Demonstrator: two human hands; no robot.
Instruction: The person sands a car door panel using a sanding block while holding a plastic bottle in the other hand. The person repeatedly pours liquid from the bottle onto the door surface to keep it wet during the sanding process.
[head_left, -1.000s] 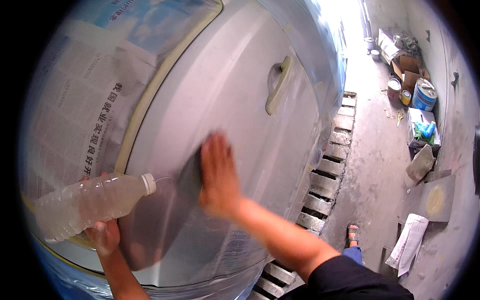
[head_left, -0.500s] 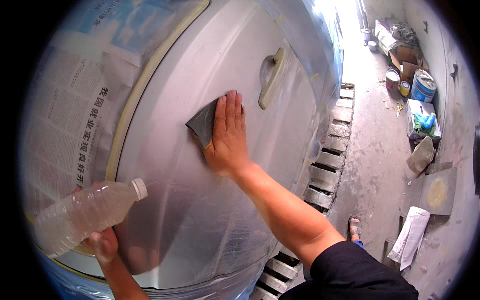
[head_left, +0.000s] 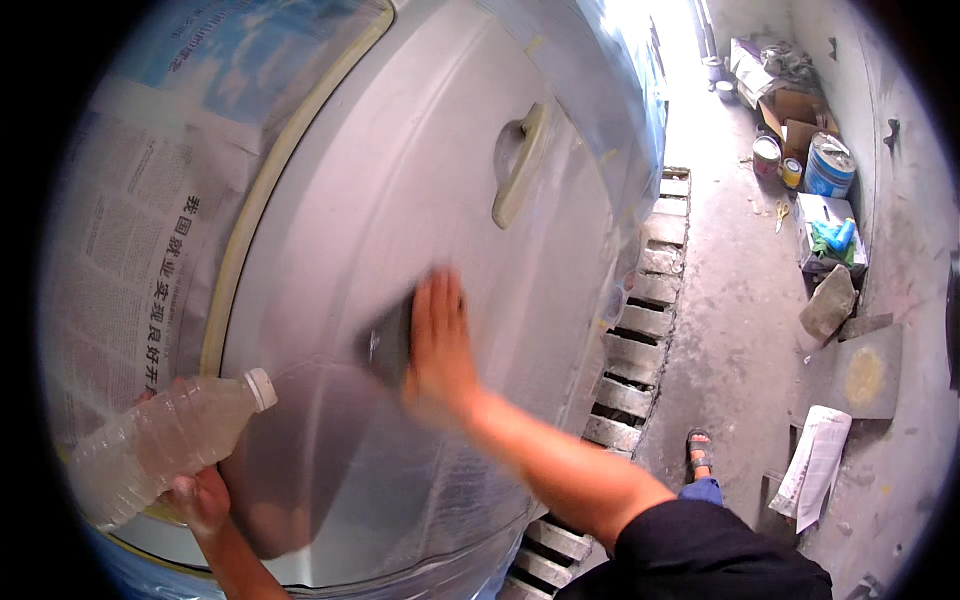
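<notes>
A grey car door with a dull, wet-looking surface fills the middle of the view. My right hand presses a dark sheet of sandpaper against it with fingers stretched, below the door handle; hand and sheet are blurred by motion. At the lower left, my left hand is wrapped round a clear ribbed plastic bottle. Cloudy liquid is inside, and the bottle tilts with its white cap toward the door. A thin stream runs from the cap toward the sandpaper.
Newspaper edged with yellow masking tape covers the window. Blue plastic film wraps the car beyond. A slatted floor grate runs alongside. Paint cans, including a blue pail, and boxes line the wall at right.
My right hand has slid the sandpaper down the door, toward me, away from the handle. The left hand and bottle have shifted slightly down and left in view, as has the scene.
</notes>
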